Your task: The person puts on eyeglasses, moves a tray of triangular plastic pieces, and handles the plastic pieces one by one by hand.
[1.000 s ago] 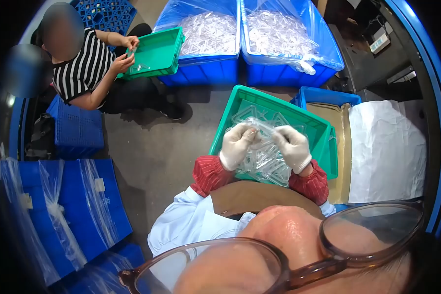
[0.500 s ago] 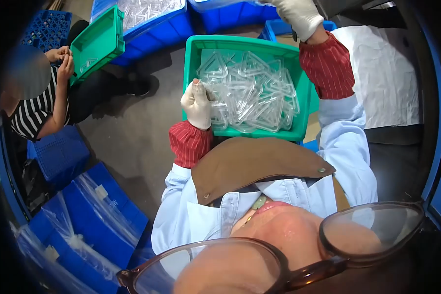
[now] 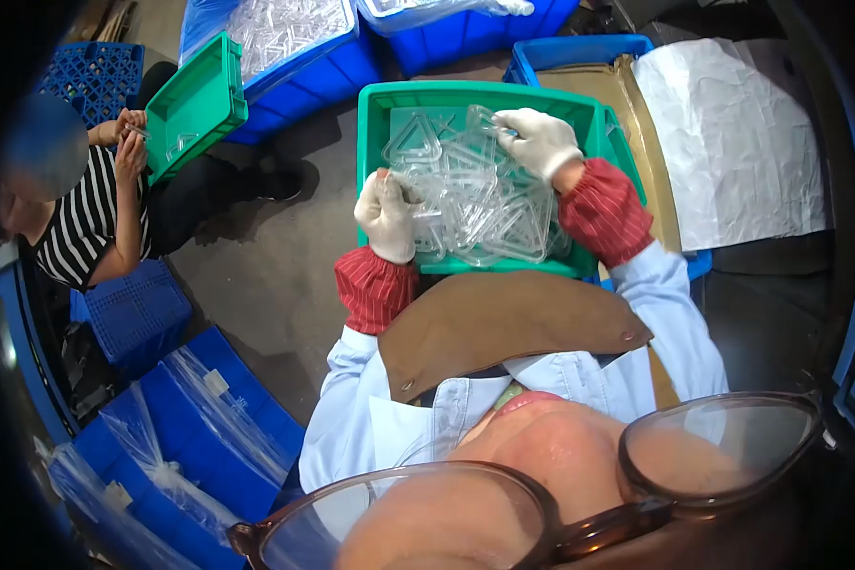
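Observation:
A green bin (image 3: 370,142) in front of me holds a heap of clear plastic triangles (image 3: 470,195). My right hand (image 3: 541,142), in a white glove, is over the bin's far right part. Its thumb and fingers pinch a clear plastic triangle (image 3: 481,118) above the heap. By the bin's left wall is my left hand (image 3: 387,217), gloved too, with one fingertip bare. Its fingers are closed, and whatever they hold, if anything, cannot be made out against the clear pieces.
Large blue bins (image 3: 309,90) of clear pieces stand at the back. A white sheet (image 3: 731,142) lies at right, beside cardboard in a blue crate (image 3: 579,49). At left, a person in a striped top (image 3: 95,233) handles a small piece by a green tray (image 3: 195,104). Blue bins with plastic film (image 3: 185,418) are at lower left.
My right hand has come down and toward me from beyond the bin's far right corner to over the heap, and now pinches a clear triangle. My left hand stays nearly in place.

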### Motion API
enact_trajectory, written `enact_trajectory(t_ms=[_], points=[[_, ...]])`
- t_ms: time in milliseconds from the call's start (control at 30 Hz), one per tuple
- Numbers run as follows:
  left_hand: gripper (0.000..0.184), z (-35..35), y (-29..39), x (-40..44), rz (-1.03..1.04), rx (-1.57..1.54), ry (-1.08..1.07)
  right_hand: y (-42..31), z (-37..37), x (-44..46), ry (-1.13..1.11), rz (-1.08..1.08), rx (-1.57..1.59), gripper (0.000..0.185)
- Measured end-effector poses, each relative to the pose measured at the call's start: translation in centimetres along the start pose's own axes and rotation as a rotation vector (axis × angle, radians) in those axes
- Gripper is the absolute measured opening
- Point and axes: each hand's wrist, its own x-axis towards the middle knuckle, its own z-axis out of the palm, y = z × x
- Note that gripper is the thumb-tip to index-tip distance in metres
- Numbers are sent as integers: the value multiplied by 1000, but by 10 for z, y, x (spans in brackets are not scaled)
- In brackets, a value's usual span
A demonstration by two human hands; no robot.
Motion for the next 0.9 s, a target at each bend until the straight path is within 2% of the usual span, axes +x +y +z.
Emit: enact_trajectory(t_ms=[33,67,167,200,300,333,433,500,600,633,667,700,767,800,900], points=[[35,3,3,-2,4,-26,22,0,-4,-5,140,0,159,28],[31,5,5,2,17,-126,53,-10,-20,-5,171,30,294,26],[27,19,28,2,-91,-157,107,-23,-32,-15,57,162,985,23],[32,17,32,1,-167,-159,-26,-30,-34,-18,63,171,1107,22],[38,35,41,-2,-316,-330,-163,-43,-25,-23,37,209,1320,26],[48,35,38,-2,-358,-372,-245,-50,-28,-25,-3,244,1271,26],[49,36,38,2,-278,-406,-180,-52,-15,-27,20,170,1220,27],[47,30,40,8,-192,-312,-77,-51,-22,-28,-97,141,1078,28],[35,26,59,9,-297,-57,-348,-49,-28,-28,-257,64,844,30],[30,26,58,9,-344,-29,-455,-49,-26,-28,-211,49,967,31],[21,29,58,7,-325,29,-369,-49,-24,-28,-161,33,1089,32],[21,28,55,6,-370,-121,-290,-50,-23,-27,-105,13,1209,34],[22,27,50,7,-451,-419,-130,-51,-34,-30,-93,1,1108,45],[27,28,50,7,-419,-438,-143,-48,-35,-31,-95,-49,1048,46],[26,29,50,5,-511,-487,-85,-45,-19,-34,-56,-222,939,47]])
